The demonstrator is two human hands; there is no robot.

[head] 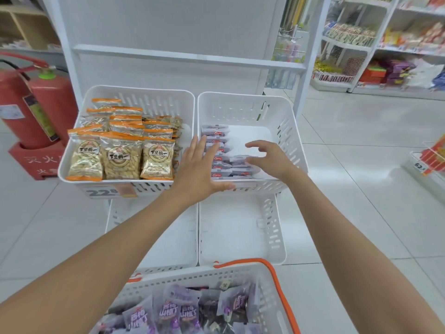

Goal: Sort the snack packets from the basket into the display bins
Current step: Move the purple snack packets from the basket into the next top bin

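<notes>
Left hand [199,165] flat, right hand [267,157] loosely curved and empty, over purple snack packets [219,153] part-filling a white slotted plastic bin [240,107]; orange-handled white basket [240,271] holds many more, sorting likely far from done

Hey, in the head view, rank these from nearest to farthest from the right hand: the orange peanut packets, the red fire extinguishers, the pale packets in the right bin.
1. Pale packets, in the right bin, just under the right hand.
2. Orange peanut packets, in the left bin.
3. Fire extinguishers, far left, beyond the left bin.
</notes>
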